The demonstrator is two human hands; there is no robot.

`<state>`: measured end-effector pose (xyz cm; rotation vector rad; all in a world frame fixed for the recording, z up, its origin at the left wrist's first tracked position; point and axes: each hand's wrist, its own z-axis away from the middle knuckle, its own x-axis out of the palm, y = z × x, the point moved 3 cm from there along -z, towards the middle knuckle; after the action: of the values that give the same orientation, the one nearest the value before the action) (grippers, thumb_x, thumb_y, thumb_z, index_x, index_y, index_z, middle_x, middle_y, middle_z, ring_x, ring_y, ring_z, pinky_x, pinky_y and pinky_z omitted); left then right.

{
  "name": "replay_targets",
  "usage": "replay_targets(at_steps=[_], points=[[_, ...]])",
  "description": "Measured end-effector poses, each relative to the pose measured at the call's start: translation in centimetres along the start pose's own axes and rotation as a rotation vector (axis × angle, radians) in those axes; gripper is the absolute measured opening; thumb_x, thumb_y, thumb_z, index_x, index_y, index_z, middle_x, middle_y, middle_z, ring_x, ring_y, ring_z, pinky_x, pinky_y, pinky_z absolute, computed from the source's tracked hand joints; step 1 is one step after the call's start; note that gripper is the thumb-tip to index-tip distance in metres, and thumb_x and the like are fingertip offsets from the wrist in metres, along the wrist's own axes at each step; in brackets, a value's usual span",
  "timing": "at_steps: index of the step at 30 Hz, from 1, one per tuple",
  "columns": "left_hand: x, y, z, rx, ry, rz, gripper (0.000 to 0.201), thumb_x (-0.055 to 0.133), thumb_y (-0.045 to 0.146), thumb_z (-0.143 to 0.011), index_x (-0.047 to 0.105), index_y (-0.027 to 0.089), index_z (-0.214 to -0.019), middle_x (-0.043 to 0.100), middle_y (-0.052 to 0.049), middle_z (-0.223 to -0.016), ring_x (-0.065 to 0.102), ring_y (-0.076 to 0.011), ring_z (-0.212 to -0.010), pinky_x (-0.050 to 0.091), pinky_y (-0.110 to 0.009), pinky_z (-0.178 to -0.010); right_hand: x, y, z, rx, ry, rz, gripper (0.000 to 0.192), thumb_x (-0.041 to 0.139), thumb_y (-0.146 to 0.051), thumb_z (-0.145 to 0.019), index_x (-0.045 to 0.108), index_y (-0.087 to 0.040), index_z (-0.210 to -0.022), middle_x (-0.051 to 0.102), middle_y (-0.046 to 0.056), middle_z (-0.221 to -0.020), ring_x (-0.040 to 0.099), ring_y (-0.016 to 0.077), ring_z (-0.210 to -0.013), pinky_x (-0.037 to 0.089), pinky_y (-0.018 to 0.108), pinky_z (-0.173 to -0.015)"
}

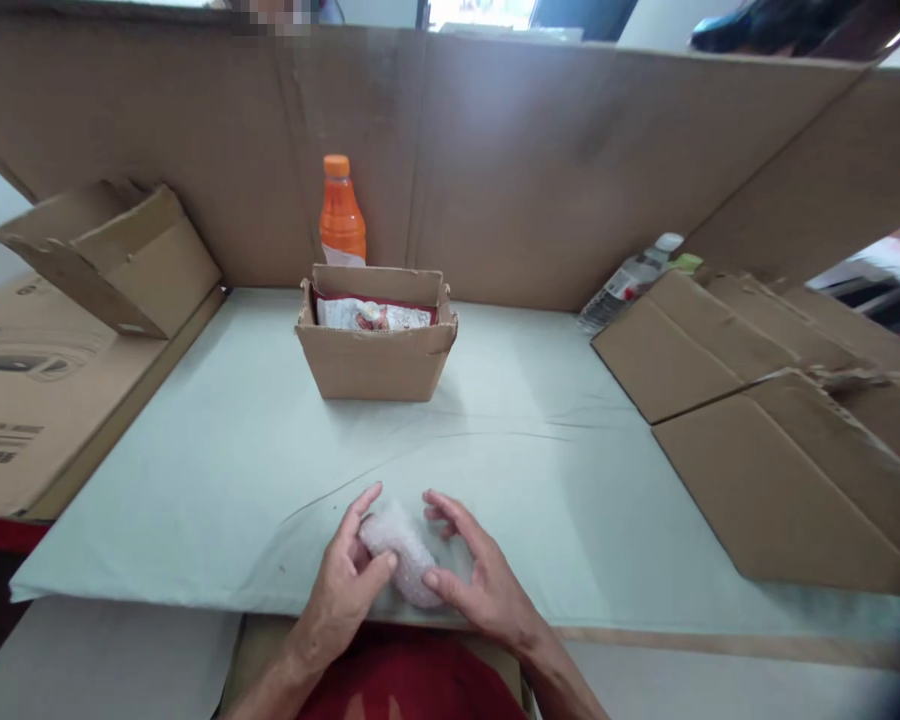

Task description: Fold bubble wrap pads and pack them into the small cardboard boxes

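head view: bubble-wrapped bundle lies diagonally between both hands.

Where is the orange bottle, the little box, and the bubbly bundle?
orange bottle [342,215], head view, on its body.
little box [376,362], head view, on its front wall.
bubble-wrap bundle [400,545], head view, on its middle, between both hands.
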<state>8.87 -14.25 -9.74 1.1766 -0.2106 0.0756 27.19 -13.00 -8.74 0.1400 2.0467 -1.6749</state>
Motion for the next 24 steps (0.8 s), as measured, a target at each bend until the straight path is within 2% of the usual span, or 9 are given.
replay_targets(at_steps=[3,5,8,10,13,15,19,21,24], points=[[-0.4,0.2,-0.7,0.083,0.032,-0.188,0.073,0.073,0.029,-0.077,0.047,0.018,-0.145,0.068,-0.011,-0.117,0.065,-0.0243,-0.103,0.051,-0.037,-0.097,-0.1,0.1,-0.8,0.039,-0.097,-0.042,0.028,0.065,-0.035,-0.09,0.069,-0.021,-0.114,0.075,0.005,-0.1,0.069,0.0199,-0.086,0.057,0.031,-0.079],[-1.3,2.1,-1.7,0.245,0.096,-0.36,0.06,0.073,0.029,-0.079,0.058,0.02,-0.136,0.069,-0.012,-0.119,0.064,-0.027,-0.109,0.049,-0.042,-0.102,-0.6,0.0,-1.4,0.047,-0.064,-0.009,0.015,0.061,-0.031,-0.092,0.07,-0.021,-0.097,0.073,0.003,-0.086,0.067,0.0179,-0.077,0.055,0.028,-0.073],[-2.7,8.5,-3.8,0.708,0.225,-0.663,0.04,0.069,0.026,-0.085,0.066,0.024,-0.125,0.068,-0.012,-0.125,0.063,-0.0294,-0.118,0.048,-0.047,-0.106,-2.8,-0.4,-2.7,-0.004,-0.008,0.061,0.012,0.062,-0.031,-0.091,0.07,-0.022,-0.091,0.071,0.002,-0.082,0.066,0.0179,-0.076,0.055,0.028,-0.07],[-3.4,13.4,-5.5,1.039,0.324,-0.9,0.044,0.065,0.019,-0.086,0.062,0.024,-0.13,0.066,-0.012,-0.13,0.058,-0.0303,-0.127,0.044,-0.051,-0.111,-5.2,-1.4,-4.2,-0.075,0.013,0.131,0.011,0.064,-0.031,-0.091,0.071,-0.023,-0.09,0.071,0.003,-0.082,0.067,0.0188,-0.076,0.056,0.029,-0.069],[-4.2,18.4,-8.6,1.273,0.469,-1.129,0.056,0.059,0.012,-0.087,0.051,0.02,-0.141,0.062,-0.014,-0.137,0.05,-0.032,-0.137,0.04,-0.054,-0.114,-9.5,-4.1,-7.2,-0.218,0.106,0.233,0.008,0.066,-0.03,-0.092,0.072,-0.025,-0.095,0.072,0.003,-0.084,0.067,0.0183,-0.075,0.056,0.029,-0.066],[-4.5,19.2,-10.2,1.294,0.473,-1.216,0.056,0.054,0.009,-0.089,0.048,0.018,-0.143,0.068,-0.012,-0.122,0.06,-0.0284,-0.124,0.041,-0.052,-0.112,-12.1,-6.8,-9.8,-0.334,0.244,0.304,0.008,0.067,-0.028,-0.092,0.071,-0.026,-0.099,0.072,0.002,-0.086,0.065,0.0162,-0.071,0.055,0.028,-0.064],[-4.6,17.1,-10.9,1.311,0.43,-1.239,0.052,0.049,0.005,-0.091,0.049,0.019,-0.141,0.072,-0.006,-0.099,0.067,-0.0209,-0.095,0.044,-0.047,-0.107,-14.4,-12.0,-16.9,-0.532,0.428,0.519,0.008,0.066,-0.03,-0.094,0.072,-0.024,-0.097,0.072,0.001,-0.088,0.063,0.0133,-0.072,0.052,0.027,-0.067],[-4.6,16.1,-10.5,1.322,0.435,-1.211,0.055,0.05,0.004,-0.09,0.047,0.019,-0.142,0.072,-0.007,-0.101,0.067,-0.021,-0.094,0.044,-0.047,-0.107,-13.3,-13.3,-21.6,-0.566,0.321,0.662,0.014,0.063,-0.032,-0.095,0.073,-0.023,-0.097,0.072,0.0,-0.088,0.065,0.0143,-0.077,0.052,0.027,-0.069],[-4.7,16.0,-10.4,1.308,0.433,-1.196,0.058,0.051,0.003,-0.088,0.045,0.02,-0.144,0.072,-0.007,-0.1,0.067,-0.0209,-0.093,0.045,-0.048,-0.106,-9.2,-12.6,-28.2,-0.485,-0.04,0.905,0.014,0.065,-0.029,-0.093,0.075,-0.02,-0.092,0.073,0.002,-0.083,0.068,0.0182,-0.078,0.05,0.029,-0.069]])
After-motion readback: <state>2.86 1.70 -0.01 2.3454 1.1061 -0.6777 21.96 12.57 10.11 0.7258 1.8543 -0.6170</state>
